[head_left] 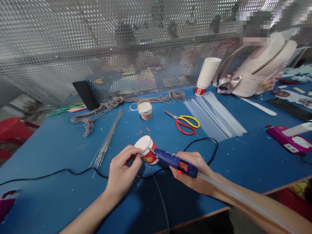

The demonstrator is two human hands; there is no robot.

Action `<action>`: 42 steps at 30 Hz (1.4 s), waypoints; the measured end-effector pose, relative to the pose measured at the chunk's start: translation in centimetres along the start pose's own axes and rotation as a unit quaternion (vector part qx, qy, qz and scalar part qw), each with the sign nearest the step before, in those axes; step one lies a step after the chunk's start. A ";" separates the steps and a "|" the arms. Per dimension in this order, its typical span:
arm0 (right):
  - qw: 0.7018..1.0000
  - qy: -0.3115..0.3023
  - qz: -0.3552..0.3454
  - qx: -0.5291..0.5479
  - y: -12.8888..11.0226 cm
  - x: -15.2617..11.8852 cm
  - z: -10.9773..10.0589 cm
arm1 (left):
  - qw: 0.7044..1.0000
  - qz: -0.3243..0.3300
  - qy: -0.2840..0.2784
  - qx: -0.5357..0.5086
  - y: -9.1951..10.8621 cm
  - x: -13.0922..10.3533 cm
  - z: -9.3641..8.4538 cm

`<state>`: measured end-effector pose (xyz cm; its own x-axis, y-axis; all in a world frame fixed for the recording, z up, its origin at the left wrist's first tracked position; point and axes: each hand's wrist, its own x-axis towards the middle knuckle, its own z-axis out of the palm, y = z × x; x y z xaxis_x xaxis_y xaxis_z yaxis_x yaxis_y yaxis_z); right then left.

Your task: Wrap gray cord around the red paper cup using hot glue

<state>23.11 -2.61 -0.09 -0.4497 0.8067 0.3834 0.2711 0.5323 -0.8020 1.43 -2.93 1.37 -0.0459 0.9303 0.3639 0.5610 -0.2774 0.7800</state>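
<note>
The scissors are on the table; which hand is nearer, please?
Right. The right hand, holding the glue gun, is on the near side of the scissors; the left hand, at the cup, is farther off, to their left.

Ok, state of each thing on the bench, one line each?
Glue gun: in the right hand, red light on, nozzle at the paper cup's edge.
Paper cup: at the left hand's fingertips, exact grip hidden.
Small cup: upright, cord around it.
Scissors: lying flat.
Cup stack: nested.
Grey cord: loosely heaped.
Wires: loose bunch.
Clear strips: spread flat.
</note>
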 end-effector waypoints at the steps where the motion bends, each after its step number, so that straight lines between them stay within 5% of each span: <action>1: 1.000 -0.002 -0.003 0.008 0.1 -0.1 0.1 | 1.000 0.000 -0.001 -0.001 0.0 0.0 0.0; 42: 0.999 0.005 0.045 -0.017 -0.5 0.5 -0.4 | 0.999 0.041 -0.016 -0.022 -0.1 0.4 -0.3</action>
<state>23.05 -2.37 0.65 -0.4135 0.8545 0.3144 0.3394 0.4651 -0.8176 1.10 -2.62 1.55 0.0260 0.9109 0.4118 0.5248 -0.3631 0.7699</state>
